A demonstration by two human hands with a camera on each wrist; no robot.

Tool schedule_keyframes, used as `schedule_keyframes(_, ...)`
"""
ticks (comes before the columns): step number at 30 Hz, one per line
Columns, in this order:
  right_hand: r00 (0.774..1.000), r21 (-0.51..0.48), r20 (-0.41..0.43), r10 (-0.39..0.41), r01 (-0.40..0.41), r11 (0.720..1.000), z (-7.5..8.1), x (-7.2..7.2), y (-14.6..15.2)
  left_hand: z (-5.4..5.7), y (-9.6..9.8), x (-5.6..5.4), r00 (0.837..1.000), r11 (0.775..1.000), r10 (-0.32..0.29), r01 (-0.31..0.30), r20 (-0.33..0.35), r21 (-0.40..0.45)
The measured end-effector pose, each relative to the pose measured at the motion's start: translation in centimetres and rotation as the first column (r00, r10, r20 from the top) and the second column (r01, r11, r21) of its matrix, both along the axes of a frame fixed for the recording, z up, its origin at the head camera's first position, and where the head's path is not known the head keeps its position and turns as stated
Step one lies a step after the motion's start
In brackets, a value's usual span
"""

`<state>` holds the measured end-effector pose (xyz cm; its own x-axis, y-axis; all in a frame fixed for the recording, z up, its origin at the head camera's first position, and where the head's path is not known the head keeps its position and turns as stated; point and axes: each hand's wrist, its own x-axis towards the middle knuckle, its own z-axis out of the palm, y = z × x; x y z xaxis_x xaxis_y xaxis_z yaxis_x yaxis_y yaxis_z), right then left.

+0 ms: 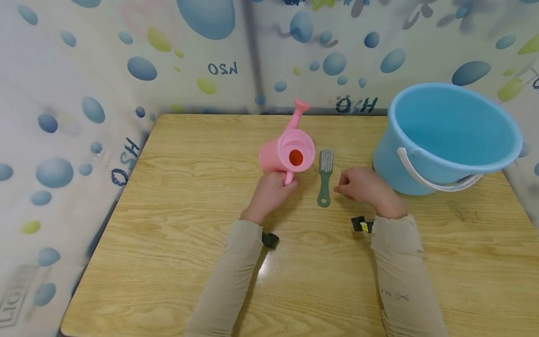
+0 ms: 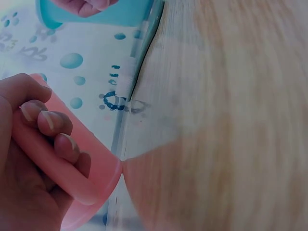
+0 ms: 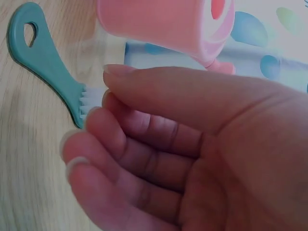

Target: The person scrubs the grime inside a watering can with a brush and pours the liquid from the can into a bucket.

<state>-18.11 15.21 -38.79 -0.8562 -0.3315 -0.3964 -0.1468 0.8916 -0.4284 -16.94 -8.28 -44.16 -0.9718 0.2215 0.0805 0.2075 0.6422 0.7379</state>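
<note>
My left hand [image 1: 271,194] grips the handle of a pink watering can [image 1: 269,154], its fingers curled round the handle in the left wrist view. The can leans, with its mouth towards the right and an orange-red round patch inside. Its lower edge meets or nearly meets the tabletop. Just right of it lies a brush [image 1: 324,187] with a green handle and pale bristles. My right hand [image 1: 364,187] is beside the brush, between it and the bucket. In the right wrist view that hand's fingers are loosely curled and hold nothing.
A large light-blue bucket [image 1: 383,154] with a white handle stands at the table's right back. The wooden table [image 1: 177,210] backs onto a wall [image 1: 168,89] with blue and green spots. Small black devices [image 1: 270,240] are strapped at both wrists.
</note>
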Motion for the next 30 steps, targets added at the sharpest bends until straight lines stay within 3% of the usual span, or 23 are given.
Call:
schedule_keyframes(10, 1.000, -0.011, 0.005, 0.018, -0.017, 1.000, -1.4, -0.4, -0.7, 0.1, 0.0, 0.1, 1.000, 1.000, 0.003, -0.003, -0.018, -0.010)
schedule_keyframes(22, 0.999, 0.012, 0.013, -0.030, 0.030, 0.999, -2.4, -0.2, -2.0, 0.1, 0.0, 0.2, 1.000, 1.000, -0.003, 0.003, -0.010, -0.003)
schedule_keyframes(30, 0.998, 0.060, -0.027, -0.064, 0.065, 0.996, -2.8, 0.0, -2.7, 0.3, 0.0, 0.1, 1.000, 1.000, -0.009, 0.008, -0.018, -0.010)
